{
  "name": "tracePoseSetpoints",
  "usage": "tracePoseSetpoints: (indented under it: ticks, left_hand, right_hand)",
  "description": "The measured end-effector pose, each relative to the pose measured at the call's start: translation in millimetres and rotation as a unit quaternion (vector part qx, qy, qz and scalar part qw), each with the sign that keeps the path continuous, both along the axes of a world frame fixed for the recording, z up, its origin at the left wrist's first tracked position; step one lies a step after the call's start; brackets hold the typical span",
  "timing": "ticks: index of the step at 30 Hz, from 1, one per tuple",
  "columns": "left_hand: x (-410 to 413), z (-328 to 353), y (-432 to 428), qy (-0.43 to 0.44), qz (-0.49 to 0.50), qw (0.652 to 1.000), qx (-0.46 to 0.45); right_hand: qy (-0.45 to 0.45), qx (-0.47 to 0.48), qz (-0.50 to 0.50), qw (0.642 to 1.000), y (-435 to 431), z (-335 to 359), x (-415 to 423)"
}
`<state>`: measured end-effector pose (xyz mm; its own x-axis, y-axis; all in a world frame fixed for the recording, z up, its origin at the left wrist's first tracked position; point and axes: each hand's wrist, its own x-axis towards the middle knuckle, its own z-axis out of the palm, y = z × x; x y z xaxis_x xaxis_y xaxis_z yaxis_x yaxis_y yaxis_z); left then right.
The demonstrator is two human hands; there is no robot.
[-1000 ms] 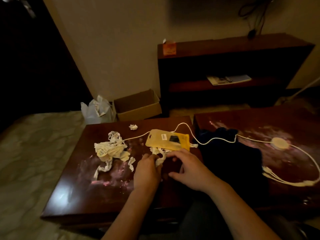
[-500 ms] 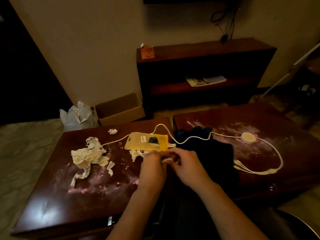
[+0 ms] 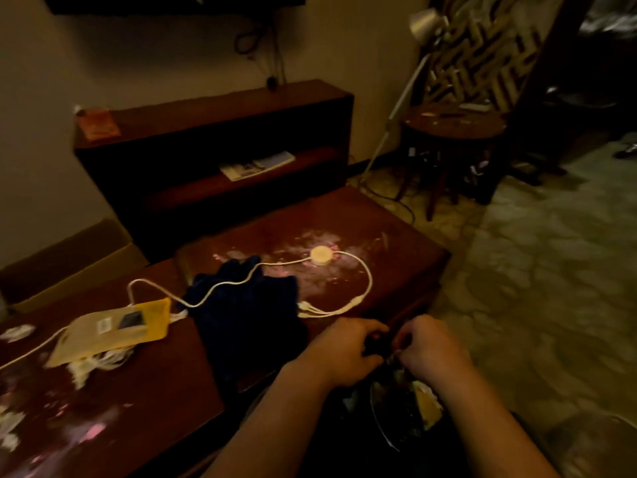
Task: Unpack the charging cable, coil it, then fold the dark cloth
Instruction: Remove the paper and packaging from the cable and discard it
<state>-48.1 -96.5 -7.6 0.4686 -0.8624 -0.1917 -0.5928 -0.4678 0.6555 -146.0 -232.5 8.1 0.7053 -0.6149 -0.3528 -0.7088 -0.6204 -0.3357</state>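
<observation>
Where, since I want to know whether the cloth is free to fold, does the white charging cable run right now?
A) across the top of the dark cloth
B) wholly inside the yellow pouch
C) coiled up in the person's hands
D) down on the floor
A: the white charging cable lies uncoiled across the dark cloth, running from beside the yellow pouch to its round hub on the table.

no legible text, white label [image 3: 103, 326] on yellow pouch [image 3: 144, 334] (blurred)
</observation>
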Motion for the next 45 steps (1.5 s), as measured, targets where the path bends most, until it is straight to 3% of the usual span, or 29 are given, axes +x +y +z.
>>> tracePoseSetpoints:
  ticks: [6, 14, 19, 22, 27, 30, 32, 35, 41, 45]
  left_hand:
    - [-50.0, -7.2, -71.7, 0.026, -0.045, 0.997, 0.051]
    - [-48.6, -12.9, -71.4, 0.018, -0.060, 0.991, 0.115]
    - [-15.3, -1.5, -28.2, -0.014, 0.082, 0.993, 0.087]
    - [1.2, 3.3, 8.9, -0.013, 0.199, 0.980, 0.026]
    - [28.0, 11.4, 82.8, -0.043, 0.365, 0.925, -0.094]
    - [33.8, 3.8, 145.2, -0.113, 0.434, 0.885, -0.121]
    - [36.9, -12.7, 190.3, -0.163, 0.463, 0.868, -0.078]
    - [43.4, -31.5, 244.6, -0.165, 0.506, 0.846, -0.019]
    - [74.2, -38.3, 286.3, -0.175, 0.469, 0.865, 0.029]
    - [80.4, -46.3, 289.4, -0.148, 0.473, 0.868, -0.025]
  right_hand:
    - [0.097, -0.017, -0.027, 0.995, -34.5, 6.2, -28.4]
    - [0.070, -0.012, -0.073, 0.995, -38.3, -4.4, -27.8]
    - [-0.007, 0.023, -0.027, 0.999, 3.5, -6.1, 9.6]
    - [-0.066, 0.042, -0.005, 0.997, 37.4, -1.2, 35.9]
    - [-0.200, 0.106, 0.097, 0.969, 107.1, 0.1, 90.2]
    - [-0.231, 0.147, 0.152, 0.950, 158.0, -0.1, 117.7]
    - [-0.235, 0.169, 0.182, 0.940, 191.8, -2.4, 132.5]
    - [-0.231, 0.200, 0.235, 0.923, 229.9, -6.9, 151.8]
    - [-0.206, 0.202, 0.306, 0.907, 254.8, -14.4, 167.3]
    - [-0.206, 0.197, 0.297, 0.911, 248.6, -18.6, 166.3]
